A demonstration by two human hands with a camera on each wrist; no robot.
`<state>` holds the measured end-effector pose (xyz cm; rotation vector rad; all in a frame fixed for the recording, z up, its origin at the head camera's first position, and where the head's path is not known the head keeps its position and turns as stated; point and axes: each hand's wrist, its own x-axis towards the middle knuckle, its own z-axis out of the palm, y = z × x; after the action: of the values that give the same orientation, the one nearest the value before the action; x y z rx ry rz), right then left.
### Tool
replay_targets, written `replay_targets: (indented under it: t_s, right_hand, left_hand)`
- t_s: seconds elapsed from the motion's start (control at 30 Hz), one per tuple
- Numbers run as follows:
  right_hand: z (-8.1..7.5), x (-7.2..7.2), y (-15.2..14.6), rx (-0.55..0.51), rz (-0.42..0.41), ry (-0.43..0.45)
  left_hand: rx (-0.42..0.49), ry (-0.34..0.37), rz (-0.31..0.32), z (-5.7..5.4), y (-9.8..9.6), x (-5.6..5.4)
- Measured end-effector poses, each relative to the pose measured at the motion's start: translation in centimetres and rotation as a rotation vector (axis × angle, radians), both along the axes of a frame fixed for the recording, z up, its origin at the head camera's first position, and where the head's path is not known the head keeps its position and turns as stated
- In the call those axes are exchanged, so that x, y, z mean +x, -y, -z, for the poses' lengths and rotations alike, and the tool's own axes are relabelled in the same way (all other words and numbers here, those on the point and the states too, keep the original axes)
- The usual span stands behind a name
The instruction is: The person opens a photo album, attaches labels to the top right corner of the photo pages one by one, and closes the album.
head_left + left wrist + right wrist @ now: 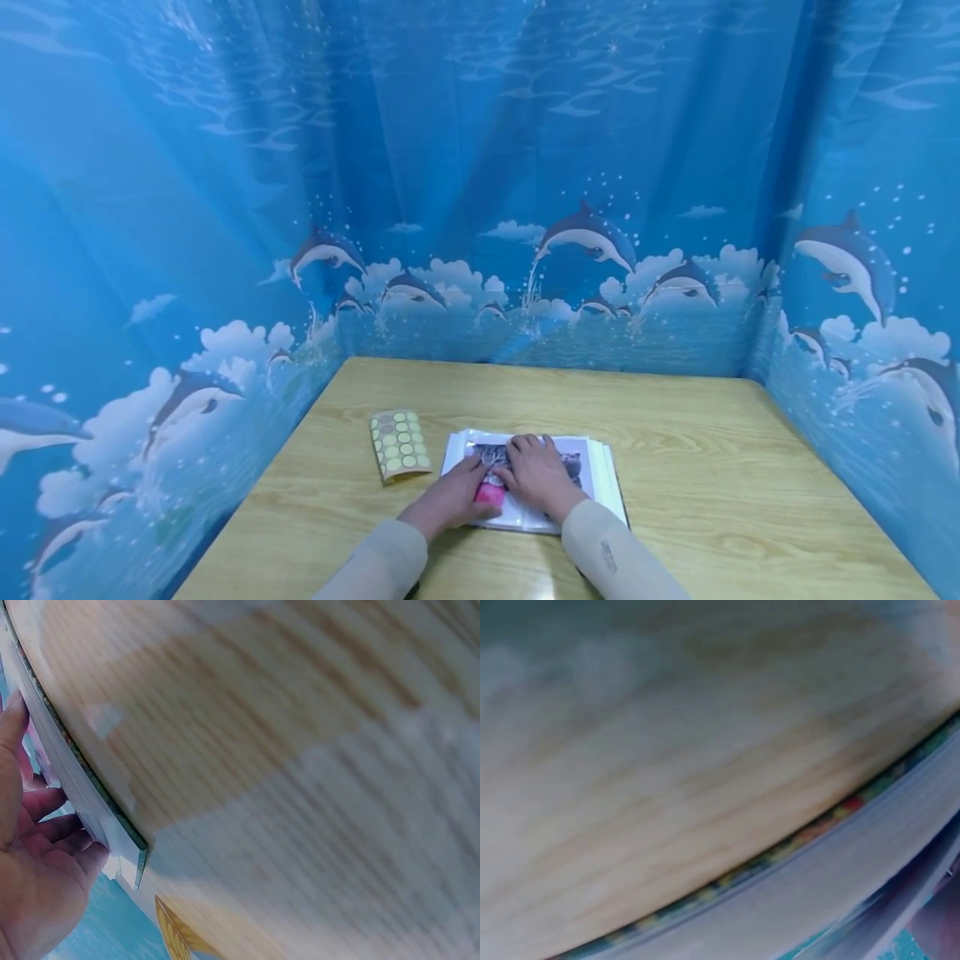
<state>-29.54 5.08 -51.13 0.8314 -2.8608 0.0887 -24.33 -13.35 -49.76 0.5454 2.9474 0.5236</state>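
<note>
An album (pixel 609 475) with white pages lies open near the front of the table, a dark picture with a pink patch (pixel 490 494) showing between the hands. My left hand (pixel 456 492) rests on the left part of the page, its fingers extended. The right hand (pixel 538 473) lies palm down over the picture, fingers spread, and covers part of it. From the left wrist, the left hand (pixel 37 877) appears at the album's (pixel 124 836) edge with fingers slightly bent. In the blurred right wrist view, the album's page edges (pixel 840 859) and patterned cover edge show.
A folded sheet of round pale-yellow stickers (pixel 401 446) lies left of the album, its near edge raised. Under everything is a wood-grain table (pixel 712 467). Blue dolphin-print curtains (pixel 465 167) enclose its back and sides.
</note>
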Motion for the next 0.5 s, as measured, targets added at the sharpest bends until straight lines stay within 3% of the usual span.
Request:
replay_targets:
  t_s: [0.5]
  right_hand:
    - [-0.10,-0.12,0.37,-0.030,0.031,0.052]
  left_hand:
    - [0.034,-0.002,0.003,-0.34,-0.06,0.20]
